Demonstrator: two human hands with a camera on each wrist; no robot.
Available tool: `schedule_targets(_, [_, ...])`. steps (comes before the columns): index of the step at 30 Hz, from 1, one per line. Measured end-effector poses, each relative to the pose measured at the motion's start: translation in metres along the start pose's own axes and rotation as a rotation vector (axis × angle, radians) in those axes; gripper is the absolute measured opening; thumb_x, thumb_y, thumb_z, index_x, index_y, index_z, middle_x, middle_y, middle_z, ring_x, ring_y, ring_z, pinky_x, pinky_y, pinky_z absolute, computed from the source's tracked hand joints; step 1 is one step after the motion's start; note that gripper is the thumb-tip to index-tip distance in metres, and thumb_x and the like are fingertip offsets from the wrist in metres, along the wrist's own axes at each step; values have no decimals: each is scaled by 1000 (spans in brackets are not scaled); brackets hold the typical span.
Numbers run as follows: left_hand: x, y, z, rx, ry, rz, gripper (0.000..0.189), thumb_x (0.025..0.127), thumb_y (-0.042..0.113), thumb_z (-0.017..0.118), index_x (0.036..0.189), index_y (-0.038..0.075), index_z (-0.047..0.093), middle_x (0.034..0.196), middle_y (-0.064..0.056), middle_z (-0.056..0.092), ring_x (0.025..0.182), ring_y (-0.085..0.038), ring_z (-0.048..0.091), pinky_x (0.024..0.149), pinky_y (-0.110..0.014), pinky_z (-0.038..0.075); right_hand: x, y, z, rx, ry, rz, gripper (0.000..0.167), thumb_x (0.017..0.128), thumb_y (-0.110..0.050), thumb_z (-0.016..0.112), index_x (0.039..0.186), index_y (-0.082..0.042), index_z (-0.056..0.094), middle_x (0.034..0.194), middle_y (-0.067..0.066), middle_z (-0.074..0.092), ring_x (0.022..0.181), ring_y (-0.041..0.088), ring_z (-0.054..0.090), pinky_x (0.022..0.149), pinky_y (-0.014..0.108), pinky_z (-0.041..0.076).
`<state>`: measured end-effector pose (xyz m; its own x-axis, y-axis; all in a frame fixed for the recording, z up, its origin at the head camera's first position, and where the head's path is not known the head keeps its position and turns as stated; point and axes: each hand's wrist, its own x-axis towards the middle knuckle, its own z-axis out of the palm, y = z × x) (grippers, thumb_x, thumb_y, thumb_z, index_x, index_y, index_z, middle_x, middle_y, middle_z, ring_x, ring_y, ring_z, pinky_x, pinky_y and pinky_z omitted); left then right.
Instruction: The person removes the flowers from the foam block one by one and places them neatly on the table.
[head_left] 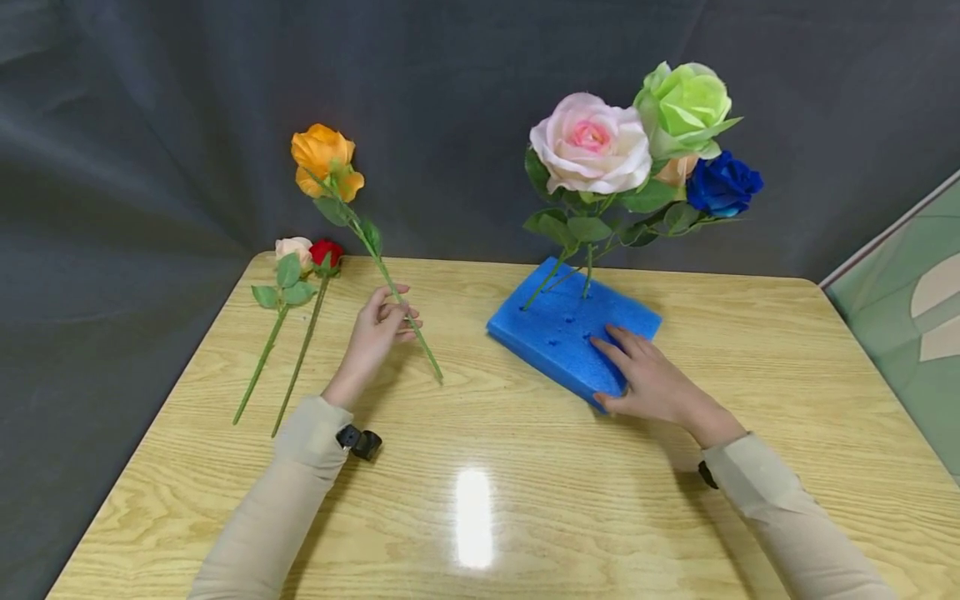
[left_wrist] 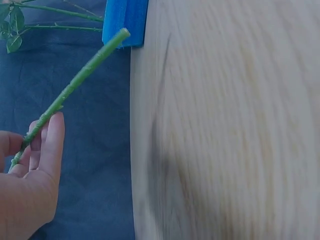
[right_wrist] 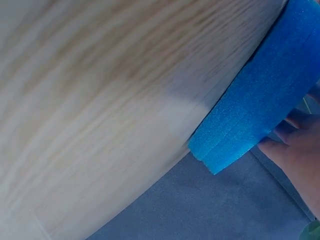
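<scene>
My left hand [head_left: 382, 321] pinches the green stem of an orange rose [head_left: 322, 158] between thumb and fingers, holding it tilted above the table. In the left wrist view the cut end of the stem [left_wrist: 82, 75] points toward the blue foam block. My right hand [head_left: 648, 379] rests on the front right corner of the blue foam block [head_left: 558, 358], fingers spread over its top and thumb near the edge. Standing in the block are a pale pink rose [head_left: 591, 146], a green rose [head_left: 686, 108], a blue rose [head_left: 723, 185] and a peach rose [head_left: 677, 169], partly hidden.
On the table's left side lie a cream rose [head_left: 294, 250] and a red rose [head_left: 326, 252], stems toward me. Several small holes show in the foam's top. A dark cloth [head_left: 435, 125] hangs behind the wooden table [head_left: 405, 517]; a green panel [head_left: 922, 333] stands at the right.
</scene>
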<state>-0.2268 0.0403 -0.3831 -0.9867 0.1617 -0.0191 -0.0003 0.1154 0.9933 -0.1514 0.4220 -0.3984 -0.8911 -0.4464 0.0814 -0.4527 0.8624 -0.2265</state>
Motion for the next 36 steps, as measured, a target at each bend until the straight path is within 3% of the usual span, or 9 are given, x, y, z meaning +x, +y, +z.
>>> schedule_targets(4, [-2, -1, -5, 29, -1, -16, 33, 103, 18, 42, 131, 2, 46, 116, -22, 53, 90, -8, 64, 85, -27, 58, -1, 0, -2, 1, -6, -8, 77, 78, -31, 71, 140, 4, 41, 146, 34, 32, 134, 52, 30, 107, 65, 31])
schedule_targets(9, [-6, -2, -16, 54, -12, -53, 37, 101, 16, 47, 132, -4, 48, 122, -20, 50, 89, -4, 60, 83, -18, 56, -1, 1, -3, -1, 2, -24, 75, 78, -30, 70, 139, 4, 43, 145, 33, 33, 133, 52, 32, 106, 64, 32])
schedule_targets(16, [-13, -2, -34, 97, -42, -78, 49, 100, 16, 50, 146, 6, 36, 102, 0, 48, 89, -1, 63, 84, -21, 57, -3, 3, -4, -8, -7, -38, 75, 78, -29, 70, 139, 5, 43, 145, 33, 34, 132, 52, 33, 106, 64, 33])
schedule_targets(20, [-18, -3, -42, 117, -68, -82, 53, 100, 15, 50, 148, 6, 30, 99, 0, 50, 86, 0, 64, 81, -22, 58, -4, 4, -5, -5, -15, -37, 74, 78, -28, 69, 139, 4, 43, 146, 33, 33, 132, 52, 32, 106, 64, 33])
schedule_targets(26, [-24, -5, -54, 155, -80, -111, 46, 102, 17, 46, 144, 0, 34, 106, -7, 57, 82, -2, 61, 80, -21, 58, -6, 4, -6, -5, -21, -43, 71, 79, -26, 68, 139, 4, 44, 146, 32, 33, 133, 52, 32, 106, 64, 34])
schedule_targets(36, [-31, -5, -71, 198, -123, -182, 48, 103, 18, 44, 146, 1, 32, 102, -1, 58, 80, -4, 61, 76, -20, 58, -7, 6, -8, -5, -24, -47, 71, 77, -22, 67, 139, 4, 43, 146, 31, 34, 133, 51, 32, 106, 64, 34])
